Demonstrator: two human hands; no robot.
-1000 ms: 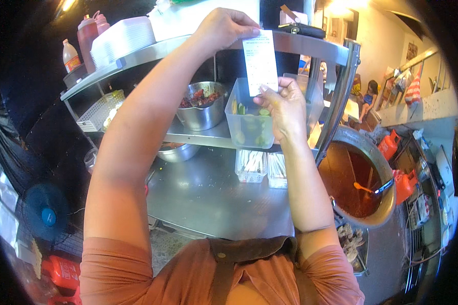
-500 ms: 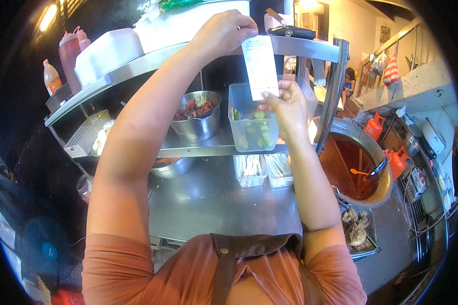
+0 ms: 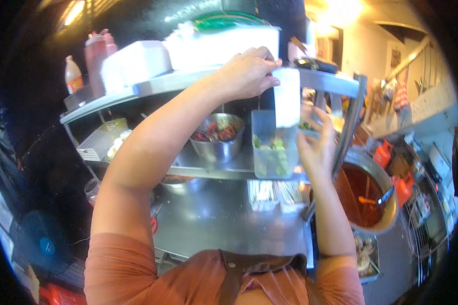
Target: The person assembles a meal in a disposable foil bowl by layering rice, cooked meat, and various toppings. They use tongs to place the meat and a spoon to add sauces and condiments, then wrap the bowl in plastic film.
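A white paper slip (image 3: 288, 99) hangs in front of the upper shelf's edge, its upper corner pinched by my left hand (image 3: 252, 75). Beside its lower end, my right hand (image 3: 319, 147) has thumb and fingers spread, with nothing in them. Behind the slip, a clear plastic container (image 3: 262, 165) with cut green vegetables stands on the middle shelf. To its left is a steel pot (image 3: 215, 151) of dark red food. Motion blur softens the slip and the right fingertips.
Bottles (image 3: 95, 61), stacked white boxes (image 3: 137, 61) and a black pouch (image 3: 315, 65) line the upper shelf. Below, white baskets (image 3: 263, 203) hold thin white items. A large pot (image 3: 392, 213) of red-brown liquid, with an orange spoon (image 3: 366, 200), stands at right, near orange gas cylinders (image 3: 403, 189).
My right hand has let go of the slip's lower end and opened beside it. The left hand still pinches the top. The whole view has shifted, so the shelves appear lower and further right.
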